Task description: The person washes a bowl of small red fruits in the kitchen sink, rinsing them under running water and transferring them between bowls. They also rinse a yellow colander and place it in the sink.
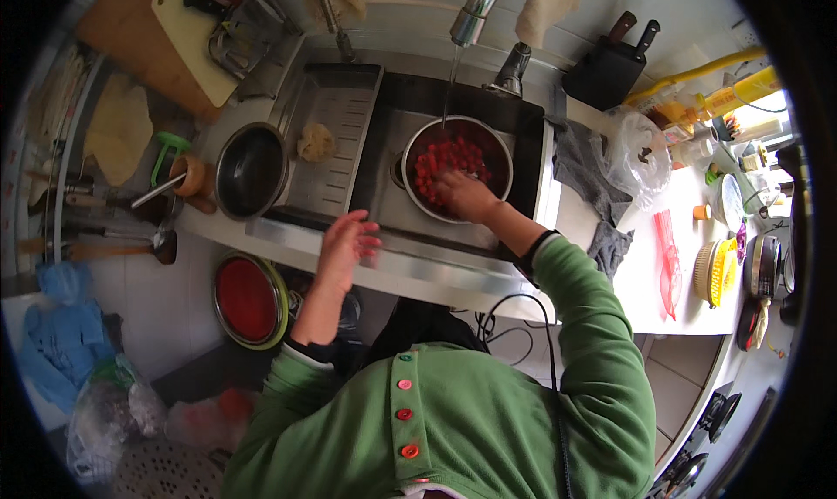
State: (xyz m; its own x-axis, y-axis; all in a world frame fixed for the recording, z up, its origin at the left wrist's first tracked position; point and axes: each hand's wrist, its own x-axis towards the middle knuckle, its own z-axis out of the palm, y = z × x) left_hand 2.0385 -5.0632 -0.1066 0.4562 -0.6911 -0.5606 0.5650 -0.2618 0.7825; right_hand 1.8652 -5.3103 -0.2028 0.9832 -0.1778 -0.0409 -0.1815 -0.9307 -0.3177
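Note:
A round metal pot (505,147) stands in the sink, holding many small red pieces of food (451,156), perhaps fruit. From the faucet (467,28) a thin stream of water (449,84) runs down into it. My right hand (467,195) reaches over the near rim with its fingertips among the red pieces. Whether those fingers grip any is hidden. Blurred and wet-looking, my left hand (348,244) hangs above the front edge of the counter, left of the pot. Its fingers are apart and nothing is in them.
Left of the sink basin (405,201) is a slotted metal drain tray (327,172) bearing a tan scrubber (316,142). An empty steel bowl (251,171) sits beside it. Rightward lie a grey cloth (582,165), a knife block (603,74) and a clear plastic bag (635,152).

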